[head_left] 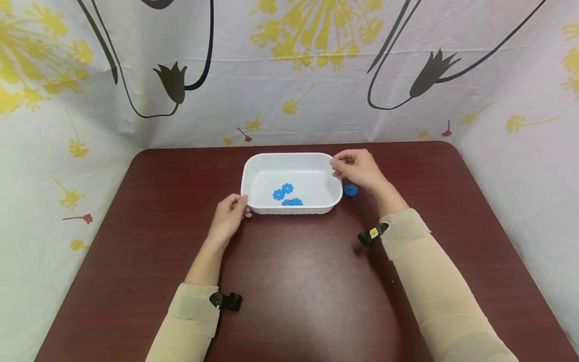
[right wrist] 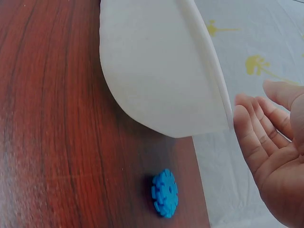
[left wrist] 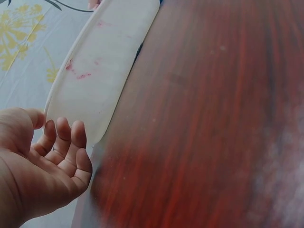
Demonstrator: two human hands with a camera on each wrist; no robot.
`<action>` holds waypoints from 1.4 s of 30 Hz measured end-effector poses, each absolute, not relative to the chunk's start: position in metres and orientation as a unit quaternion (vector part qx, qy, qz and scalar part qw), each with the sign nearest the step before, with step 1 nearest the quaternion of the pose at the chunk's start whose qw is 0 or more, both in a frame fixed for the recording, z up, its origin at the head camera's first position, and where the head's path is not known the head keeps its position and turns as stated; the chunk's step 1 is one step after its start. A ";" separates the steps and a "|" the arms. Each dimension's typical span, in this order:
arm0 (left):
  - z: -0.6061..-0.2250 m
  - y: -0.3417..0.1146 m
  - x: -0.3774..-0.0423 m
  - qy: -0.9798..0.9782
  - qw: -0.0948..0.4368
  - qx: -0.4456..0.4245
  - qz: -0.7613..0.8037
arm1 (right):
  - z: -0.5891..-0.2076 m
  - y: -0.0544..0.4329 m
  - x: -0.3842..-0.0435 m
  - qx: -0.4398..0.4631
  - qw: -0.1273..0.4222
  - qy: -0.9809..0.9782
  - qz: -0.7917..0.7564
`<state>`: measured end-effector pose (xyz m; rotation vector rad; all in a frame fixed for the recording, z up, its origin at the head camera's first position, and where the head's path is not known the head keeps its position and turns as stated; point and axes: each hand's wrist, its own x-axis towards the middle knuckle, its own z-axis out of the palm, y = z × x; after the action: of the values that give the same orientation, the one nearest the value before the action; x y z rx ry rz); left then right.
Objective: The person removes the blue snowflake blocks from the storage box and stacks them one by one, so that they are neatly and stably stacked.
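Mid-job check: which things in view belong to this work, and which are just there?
Likely in the job:
tray, between left hand and right hand
blue discs inside it
loose disc beside it

Likely just there:
table
patterned sheet
wrist cameras

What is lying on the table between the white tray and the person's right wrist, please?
A blue notched piece lies there, close beside the white tray; the head view shows it.

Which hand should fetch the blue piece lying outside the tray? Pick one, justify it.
Right hand, probably: it touches the end of the white tray nearest that blue piece; the left hand pinches the opposite end.
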<state>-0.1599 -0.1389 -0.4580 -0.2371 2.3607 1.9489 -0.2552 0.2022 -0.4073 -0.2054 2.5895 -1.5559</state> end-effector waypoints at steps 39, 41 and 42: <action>-0.460 -0.138 -0.161 0.767 0.021 -0.079 0.636 | -0.415 0.149 -0.252 -0.212 0.079 0.892 -0.392; -0.460 -0.138 -0.161 0.767 0.019 -0.078 0.637 | -0.417 0.146 -0.252 -0.223 0.081 0.895 -0.379; -0.460 -0.138 -0.161 0.767 0.019 -0.078 0.637 | -0.417 0.145 -0.252 -0.227 0.083 0.896 -0.373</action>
<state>-0.1610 -0.1381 -0.4601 -0.2413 2.3802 1.9781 -0.2515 0.1452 -0.4173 -0.6777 2.6733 -1.1145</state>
